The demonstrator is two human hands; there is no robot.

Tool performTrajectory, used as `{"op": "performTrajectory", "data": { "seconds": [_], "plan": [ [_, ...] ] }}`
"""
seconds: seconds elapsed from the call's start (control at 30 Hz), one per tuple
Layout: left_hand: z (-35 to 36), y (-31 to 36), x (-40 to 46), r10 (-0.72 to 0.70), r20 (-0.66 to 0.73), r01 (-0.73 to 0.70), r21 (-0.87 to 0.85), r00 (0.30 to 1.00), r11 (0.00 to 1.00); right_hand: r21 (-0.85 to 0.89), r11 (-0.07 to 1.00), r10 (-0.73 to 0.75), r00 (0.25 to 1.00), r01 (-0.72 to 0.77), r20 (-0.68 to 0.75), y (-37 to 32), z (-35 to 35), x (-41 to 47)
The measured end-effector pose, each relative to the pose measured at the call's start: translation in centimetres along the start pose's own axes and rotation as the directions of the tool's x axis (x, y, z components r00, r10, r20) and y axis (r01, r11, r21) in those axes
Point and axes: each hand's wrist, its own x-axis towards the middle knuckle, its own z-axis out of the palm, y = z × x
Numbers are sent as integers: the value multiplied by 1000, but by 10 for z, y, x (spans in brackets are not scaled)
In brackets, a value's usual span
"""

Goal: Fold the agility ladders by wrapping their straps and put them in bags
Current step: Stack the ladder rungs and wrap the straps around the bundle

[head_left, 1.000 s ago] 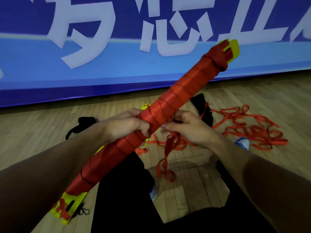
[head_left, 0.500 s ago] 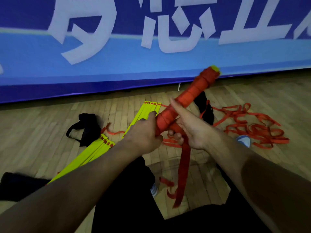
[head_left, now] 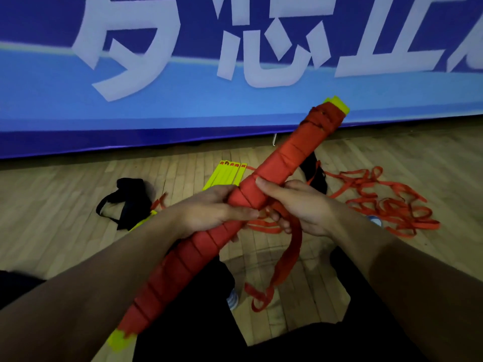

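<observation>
Swung flatter, wrapped ladder (head_left: 227,228) lies gripped within both hands' fingers (head_left: 264,185).

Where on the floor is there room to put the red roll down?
Bare wood shows left of the black bag, below the banner, and far right beyond the loose red straps. It is crowded around the yellow rungs and straps, behind the wrapped ladder.
</observation>
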Motion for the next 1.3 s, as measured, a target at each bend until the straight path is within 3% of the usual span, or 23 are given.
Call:
{"op": "performTrajectory", "data": {
  "seconds": [0.07, 0.13, 0.2, 0.27, 0.3, 0.37, 0.47, 0.53, 0.57, 0.6, 0.67, 0.7, 0.77, 0.83, 0.9, 0.93, 0.97, 1.03, 1.07, 1.1, 1.17, 1.23, 1.3],
  "plan": [
    [-6, 1, 8, 59, -114, -9, 399, 992, 917, -23, 995, 96, 994, -97, -53, -3, -2, 4],
    [4, 2, 8, 120, -201, 75, 754, 972, 652, 16, 986, 167, 982, -166, -87, -3, 2, 9],
    [26, -8, 5, 199, -180, 79, 899, 963, 431, 73, 981, 191, 971, -182, -145, 3, 7, 14],
    [37, -16, 2, 205, -127, 41, 925, 971, 379, 125, 981, 175, 962, -151, -208, 11, 9, 16],
    [34, -14, 0, 204, -109, 9, 900, 973, 436, 139, 982, 155, 964, -127, -218, 15, 8, 15],
    [13, -7, 0, 133, -93, -23, 732, 987, 681, 142, 988, 90, 980, -65, -179, 20, 3, 11],
    [-7, 5, -1, -65, 58, 48, 261, 996, 964, 168, 979, -106, 993, 112, -47, 19, -4, 5],
    [-5, 0, 0, -62, 212, 54, 43, 975, 998, 196, 965, -181, 984, 176, 6, 16, -4, 2],
    [-4, -2, 1, -49, 213, 47, 17, 976, 999, 203, 963, -183, 983, 177, 11, 16, -4, 1],
    [-3, -3, 4, -32, 168, 29, 20, 985, 999, 202, 967, -160, 987, 156, 2, 15, -4, 1],
    [-3, -3, 10, 13, -16, -9, 224, 1000, 975, 161, 985, -58, 998, 63, -36, 14, -6, 1],
    [-1, -2, 13, 37, -112, 13, 412, 993, 911, 122, 992, -6, 998, 14, -61, 14, -5, 2],
    [11, 2, 16, 101, -267, 134, 734, 958, 666, 87, 995, 46, 993, -37, -110, 16, -1, 5],
    [31, 1, 14, 239, -299, 184, 895, 924, 407, 112, 992, 73, 981, -53, -180, 17, 4, 9],
    [43, -4, 12, 344, -256, 143, 936, 903, 321, 119, 991, 87, 970, -61, -228, 17, 5, 9],
    [42, -6, 10, 326, -233, 113, 930, 916, 349, 123, 991, 88, 970, -61, -226, 18, 4, 9],
    [35, -8, 10, 260, -217, 74, 881, 941, 468, 132, 990, 73, 975, -45, -212, 19, 1, 7],
    [19, -3, 6, 26, -100, 29, 511, 995, 859, 134, 991, -1, 988, 23, -157, 20, -6, 4],
    [13, -2, 5, -33, -34, 41, 281, 999, 959, 130, 989, -48, 991, 65, -124, 20, -7, 3],
    [9, -2, 4, -77, 40, 72, 114, 996, 991, 134, 986, -92, 992, 103, -92, 19, -7, 2],
    [10, 1, 0, -83, 167, 85, -7, 982, 996, 141, 982, -122, 991, 129, -56, 16, -5, 2],
    [12, 3, 4, -19, 101, 11, 80, 995, 997, 134, 988, -69, 996, 77, -63, 12, -7, 4],
    [12, 2, 9, 33, -84, 7, 439, 996, 899, 115, 993, 26, 996, -16, -82, 11, -9, 6]
  ]
}}
